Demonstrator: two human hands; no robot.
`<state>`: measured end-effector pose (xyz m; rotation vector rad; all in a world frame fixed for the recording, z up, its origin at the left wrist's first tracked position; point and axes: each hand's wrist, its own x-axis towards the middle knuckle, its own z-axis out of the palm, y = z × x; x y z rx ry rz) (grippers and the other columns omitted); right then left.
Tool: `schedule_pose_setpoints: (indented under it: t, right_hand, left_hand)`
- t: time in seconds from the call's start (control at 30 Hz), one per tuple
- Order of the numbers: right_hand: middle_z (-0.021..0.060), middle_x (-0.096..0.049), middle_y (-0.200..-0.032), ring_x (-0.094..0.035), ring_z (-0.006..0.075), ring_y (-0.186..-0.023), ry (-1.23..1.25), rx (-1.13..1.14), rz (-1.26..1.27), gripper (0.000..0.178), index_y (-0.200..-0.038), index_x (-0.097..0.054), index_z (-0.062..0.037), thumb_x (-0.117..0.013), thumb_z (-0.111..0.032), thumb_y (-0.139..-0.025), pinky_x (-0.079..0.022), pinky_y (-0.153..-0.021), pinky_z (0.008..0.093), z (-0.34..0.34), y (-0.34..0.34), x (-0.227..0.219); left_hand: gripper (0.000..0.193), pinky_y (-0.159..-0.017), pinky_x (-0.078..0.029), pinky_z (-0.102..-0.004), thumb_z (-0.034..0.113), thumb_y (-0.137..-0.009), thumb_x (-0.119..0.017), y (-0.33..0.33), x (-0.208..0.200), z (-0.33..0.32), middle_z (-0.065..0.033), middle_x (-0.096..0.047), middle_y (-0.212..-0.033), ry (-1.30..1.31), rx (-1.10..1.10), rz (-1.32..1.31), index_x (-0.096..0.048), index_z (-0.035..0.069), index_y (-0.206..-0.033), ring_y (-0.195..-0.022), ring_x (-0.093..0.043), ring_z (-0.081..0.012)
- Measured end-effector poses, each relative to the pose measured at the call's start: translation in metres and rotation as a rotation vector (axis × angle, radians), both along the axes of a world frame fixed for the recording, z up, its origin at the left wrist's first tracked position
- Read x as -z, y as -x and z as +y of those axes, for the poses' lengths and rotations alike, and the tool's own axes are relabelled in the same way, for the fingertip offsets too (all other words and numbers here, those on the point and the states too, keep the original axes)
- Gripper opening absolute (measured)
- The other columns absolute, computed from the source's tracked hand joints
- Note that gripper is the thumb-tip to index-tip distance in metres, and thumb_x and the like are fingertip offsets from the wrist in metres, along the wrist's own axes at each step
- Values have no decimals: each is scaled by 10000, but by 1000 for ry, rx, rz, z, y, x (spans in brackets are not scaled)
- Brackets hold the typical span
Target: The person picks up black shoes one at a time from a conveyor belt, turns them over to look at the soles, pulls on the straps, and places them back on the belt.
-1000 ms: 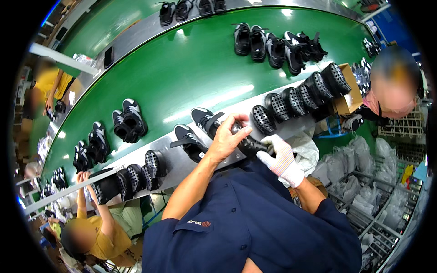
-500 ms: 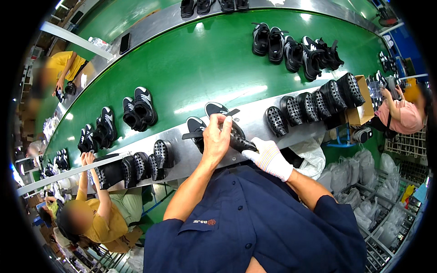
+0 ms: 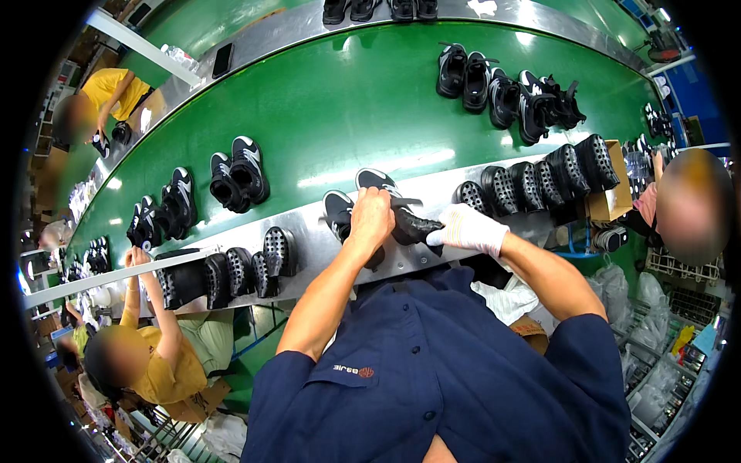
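A black sneaker (image 3: 373, 179) with a pale-edged toe lies on the metal ledge in front of me, toe pointing away. My bare left hand (image 3: 372, 216) is closed on its upper near the opening; the fingertips are partly hidden. In a striped white glove, my right hand (image 3: 471, 229) grips the end of a black perforated shoe tree (image 3: 417, 227), whose far end meets the sneaker's opening. How deep it sits inside cannot be seen. A second black sneaker (image 3: 337, 210) stands just left, partly behind my left wrist.
Black perforated shoe trees stand in rows on the ledge, right (image 3: 500, 190) and left (image 3: 279, 251). Pairs of sneakers (image 3: 239, 174) rest on the green conveyor belt (image 3: 324, 100). Co-workers sit at left and right. A cardboard box (image 3: 615, 181) stands at the right.
My left hand has turned from raised fingers to a closed grip lower on the sneaker. My right hand has moved slightly right and up, still holding the shoe tree.
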<state>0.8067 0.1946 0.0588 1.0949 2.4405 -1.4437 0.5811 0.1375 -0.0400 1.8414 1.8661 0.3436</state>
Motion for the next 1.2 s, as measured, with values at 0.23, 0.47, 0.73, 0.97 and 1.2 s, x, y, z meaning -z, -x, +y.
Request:
schedule_pose_setpoints:
  t: [0.23,0.47,0.73,0.97,1.2]
  right_hand:
    - [267,-656,-753,-697,376,-734,89,-50,-314,494,-901,-731,50,-716,-441,-850,-541,-700,417,-3,-29,-10]
    - [137,-537,-582,-532,224,-545,402,117,-244,479,-786,-671,49,-720,-421,-861,-469,-587,392,-11,-3,-29]
    - [219,-703,-759,-719,362,-747,-83,80,-236,281,-850,-739,3,-681,-271,-834,-565,-698,448,-6,26,4]
    - [220,-728,-917,-723,422,-857,-438,257,-401,182,-1022,-628,-17,-635,-167,-919,-573,-760,505,-47,62,103]
    - [231,-695,-1083,-674,414,-1064,-543,584,-58,489,-1188,-632,7,-855,-183,-797,-552,-917,454,-44,17,104]
  left_hand:
    - [428,-973,-499,-498,132,-779,-804,-3,-22,-7,-248,-627,-1108,-53,78,26,-607,-48,-1114,-1091,-578,-428]
    - [273,-903,-532,-506,98,-784,-743,8,6,1,-238,-668,-1007,-74,157,34,-661,-40,-1005,-1038,-599,-420]
    - [143,-848,-501,-501,74,-819,-666,18,11,36,-247,-688,-895,67,405,-326,-709,-16,-921,-926,-625,-433]
    - [211,-881,-507,-499,99,-834,-708,-10,23,49,-237,-696,-1012,-76,207,-335,-704,-10,-1014,-1010,-617,-437]
    - [1048,-995,-536,-498,123,-785,-821,-26,7,-10,-333,-671,-1162,219,-282,-446,-203,20,-1625,-1106,-667,-487]
